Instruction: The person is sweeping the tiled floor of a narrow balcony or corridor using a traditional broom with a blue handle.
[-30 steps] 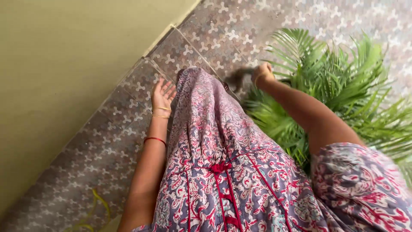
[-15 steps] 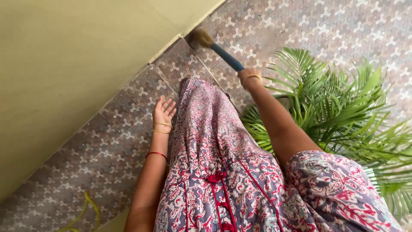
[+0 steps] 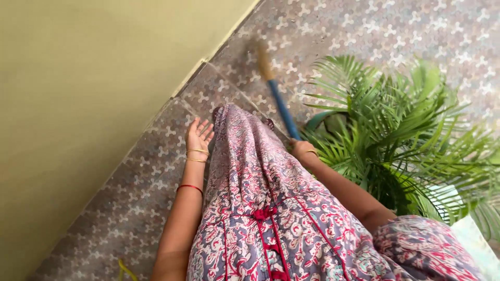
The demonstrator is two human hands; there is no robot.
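- the right hand [image 3: 302,151] is shut tight round the bottom end of a broom [image 3: 278,101].
- the broom has a thin, round, smooth blue handle [image 3: 284,112]. it slants up and away from the hand, over the floor.
- at the far end of the broom is a bunch of pale straw bristles [image 3: 264,61]. they look blurry and sit low over the floor, close to where the floor meets the wall.
- the left hand [image 3: 199,136] is open and holds nothing. the fingers [image 3: 204,127] are spread a little and point up. it hangs just beside the dress.
- thin gold bangles [image 3: 196,155] go round the left wrist, and a red band [image 3: 190,187] sits further up the arm.
- the dress [image 3: 265,208] is soft cloth with a busy print of red, grey and white swirls. a line of small red knots runs down the front.
- the floor [image 3: 396,31] is made of hard grey tiles with little white star shapes all over.
- the wall [image 3: 88,78] on the left is flat, plain and yellow-green.
- a palm plant [image 3: 396,130] stands just beside the right arm. its leaves are long, thin, pointy and bright green, and they fan out all round.
- the plant sits in a round green pot [image 3: 320,118], mostly hidden by leaves.
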